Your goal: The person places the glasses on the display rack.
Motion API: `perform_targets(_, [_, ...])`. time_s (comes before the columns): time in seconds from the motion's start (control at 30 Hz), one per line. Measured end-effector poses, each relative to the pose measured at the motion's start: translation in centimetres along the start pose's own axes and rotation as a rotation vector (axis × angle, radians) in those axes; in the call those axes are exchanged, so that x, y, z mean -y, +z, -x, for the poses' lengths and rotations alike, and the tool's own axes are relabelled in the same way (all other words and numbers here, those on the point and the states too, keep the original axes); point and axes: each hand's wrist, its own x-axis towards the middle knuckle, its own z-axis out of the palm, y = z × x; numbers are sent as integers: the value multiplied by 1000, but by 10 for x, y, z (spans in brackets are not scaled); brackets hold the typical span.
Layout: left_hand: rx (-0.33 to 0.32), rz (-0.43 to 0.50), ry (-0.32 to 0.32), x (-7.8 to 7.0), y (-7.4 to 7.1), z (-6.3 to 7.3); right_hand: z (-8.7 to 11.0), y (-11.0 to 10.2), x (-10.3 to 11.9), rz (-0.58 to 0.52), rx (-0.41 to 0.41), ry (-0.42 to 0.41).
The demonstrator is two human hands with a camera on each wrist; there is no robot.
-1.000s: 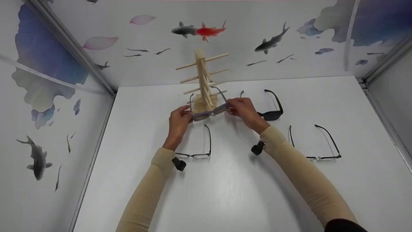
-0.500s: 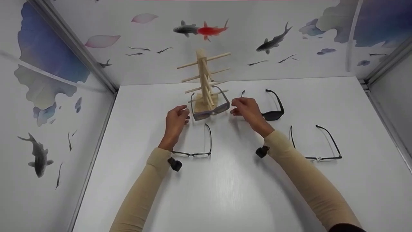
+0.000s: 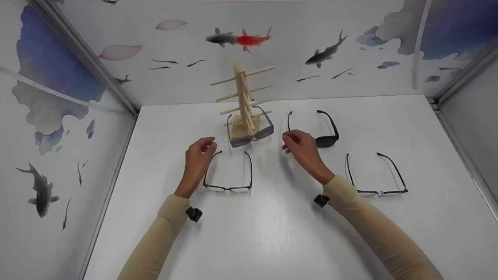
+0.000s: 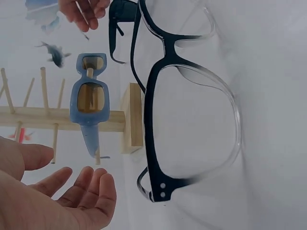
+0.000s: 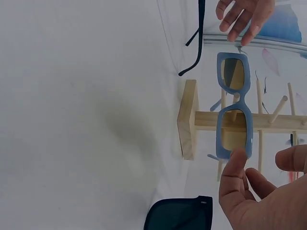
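Observation:
Blue-framed sunglasses (image 3: pixel 252 137) with brown lenses hang on the lowest pegs of a wooden glasses rack (image 3: pixel 242 97). To their left my left hand (image 3: pixel 197 157) hovers with relaxed fingers and holds nothing, beside the raised temple tip of black-framed eyeglasses (image 3: pixel 227 189). On the other side, my right hand (image 3: pixel 303 149) is apart from the sunglasses, its fingers loosely bent and nothing in them. It overlaps part of the black sunglasses (image 3: pixel 327 140) in the head view. In the left wrist view, the eyeglasses' frame (image 4: pixel 149 120) looms large, black above and clear below.
At the right of the white table (image 3: pixel 280 233) lies another pair of black-framed eyeglasses (image 3: pixel 381 192), temples pointing back. A wall with painted fish (image 3: pixel 253 40) stands behind the rack, and a metal-edged panel (image 3: pixel 113 175) runs along the left.
Both hands have let go of the blue sunglasses, which stay on the rack. My left hand has drawn back to the left and nearer; my right hand has moved slightly right and nearer.

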Motion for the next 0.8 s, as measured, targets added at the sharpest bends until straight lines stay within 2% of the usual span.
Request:
perform_targets(0.2, [-8,-47,58,8,-9,13,16,6,-7,23,53,27])
perform_targets(0.33, [-11,-55,72,15,-13,18,24,12,-11,30,90,50])
perform_targets(0.8, [45,-67,37,32,-31,28,37,22,-17,23,143,59])
